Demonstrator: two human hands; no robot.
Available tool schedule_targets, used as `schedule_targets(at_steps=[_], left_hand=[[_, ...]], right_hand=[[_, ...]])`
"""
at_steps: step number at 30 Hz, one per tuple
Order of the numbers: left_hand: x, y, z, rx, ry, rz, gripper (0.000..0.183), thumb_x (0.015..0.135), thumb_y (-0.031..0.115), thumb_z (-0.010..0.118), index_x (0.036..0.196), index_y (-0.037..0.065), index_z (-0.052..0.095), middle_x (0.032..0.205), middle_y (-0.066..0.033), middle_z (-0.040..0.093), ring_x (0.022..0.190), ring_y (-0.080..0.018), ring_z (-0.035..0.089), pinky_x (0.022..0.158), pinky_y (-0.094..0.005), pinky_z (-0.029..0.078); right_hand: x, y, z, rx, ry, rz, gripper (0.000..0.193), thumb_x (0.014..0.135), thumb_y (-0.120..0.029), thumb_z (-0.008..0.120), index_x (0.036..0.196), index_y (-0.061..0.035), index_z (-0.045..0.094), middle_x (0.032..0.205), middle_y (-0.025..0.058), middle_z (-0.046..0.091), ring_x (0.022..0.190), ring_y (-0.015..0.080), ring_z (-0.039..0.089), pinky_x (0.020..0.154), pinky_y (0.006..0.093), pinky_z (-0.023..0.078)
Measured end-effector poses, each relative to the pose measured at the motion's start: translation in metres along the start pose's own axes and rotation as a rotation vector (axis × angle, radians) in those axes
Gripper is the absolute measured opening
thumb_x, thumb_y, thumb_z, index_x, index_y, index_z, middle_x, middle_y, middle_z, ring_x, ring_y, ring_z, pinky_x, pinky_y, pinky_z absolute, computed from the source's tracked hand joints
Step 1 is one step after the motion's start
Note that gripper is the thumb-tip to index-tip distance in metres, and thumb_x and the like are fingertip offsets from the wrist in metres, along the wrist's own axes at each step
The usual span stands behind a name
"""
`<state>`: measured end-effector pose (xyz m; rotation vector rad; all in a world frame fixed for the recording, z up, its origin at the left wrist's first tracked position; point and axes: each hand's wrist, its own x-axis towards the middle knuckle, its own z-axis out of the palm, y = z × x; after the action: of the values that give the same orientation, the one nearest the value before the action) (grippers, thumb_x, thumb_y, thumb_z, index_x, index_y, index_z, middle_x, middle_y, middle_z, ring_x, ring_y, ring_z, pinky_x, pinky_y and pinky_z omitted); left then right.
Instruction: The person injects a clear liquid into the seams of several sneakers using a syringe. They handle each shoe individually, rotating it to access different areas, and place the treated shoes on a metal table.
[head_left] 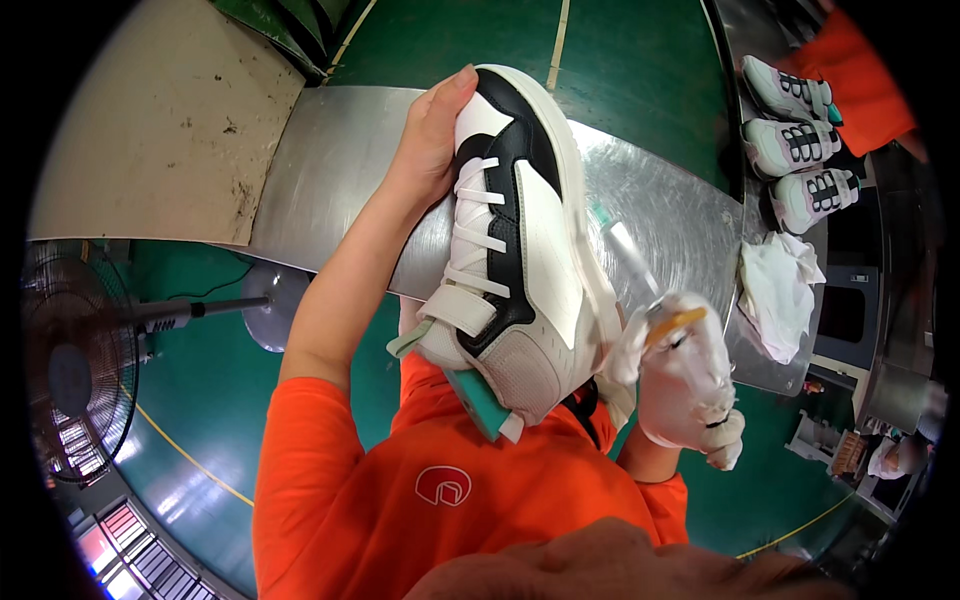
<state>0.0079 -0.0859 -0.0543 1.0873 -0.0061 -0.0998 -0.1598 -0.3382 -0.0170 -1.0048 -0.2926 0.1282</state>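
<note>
A white, black and beige high-top sneaker (540,245) is held up before me, toe pointing away, its sole edge turned to the right. My bare left hand (435,130) grips it round the toe. White laces cross its front above a white strap, and a teal piece (475,402) shows at the heel opening. My right hand (688,375), in a white glove, is closed beside the heel. From it a thin, pale, stick-like tool (632,255) with a greenish tip slants up along the sole; its exact kind is unclear. Something orange-yellow (676,326) shows at the gloved fingers.
A metal worktable (670,190) lies beyond the shoe. On its right are a white cloth (778,290) and three similar sneakers (792,148), near another person's orange sleeve (850,80). A beige panel (165,120) stands at left, above a fan (75,370).
</note>
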Motion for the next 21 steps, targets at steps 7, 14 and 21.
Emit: schedule_targets(at_steps=[7,14,21], left_hand=[[0.003,-0.002,-0.004,-0.012,-0.027,-0.014,0.039,0.096,0.036,0.056,0.106,-0.001,0.061,0.097,-0.0094,0.068,0.084,-0.0165,0.066,0.075,-0.0296,0.054],[0.004,-0.004,-0.004,-0.031,-0.026,-0.011,0.036,0.097,0.034,0.055,0.107,-0.001,0.062,0.097,-0.0101,0.068,0.083,-0.0171,0.067,0.076,-0.0296,0.055],[-0.001,0.0,0.002,0.038,0.086,0.011,0.043,0.096,0.039,0.056,0.107,-0.002,0.062,0.098,-0.0111,0.068,0.085,-0.0181,0.066,0.078,-0.0312,0.054]], right_hand=[[0.054,0.026,0.024,-0.172,0.073,-0.253,0.106,0.062,-0.033,0.083,0.145,0.0025,0.028,0.125,0.0175,0.049,0.12,0.0316,0.053,0.109,0.0489,0.039],[0.06,0.014,0.042,-0.284,0.171,0.045,0.102,0.056,-0.006,0.077,0.145,0.0007,0.028,0.125,0.0162,0.052,0.12,0.029,0.055,0.104,0.0409,0.043],[0.001,-0.006,-0.002,-0.28,0.209,-0.149,0.119,0.059,-0.047,0.086,0.148,0.0037,0.025,0.133,0.0171,0.051,0.112,0.0312,0.061,0.102,0.0462,0.046]])
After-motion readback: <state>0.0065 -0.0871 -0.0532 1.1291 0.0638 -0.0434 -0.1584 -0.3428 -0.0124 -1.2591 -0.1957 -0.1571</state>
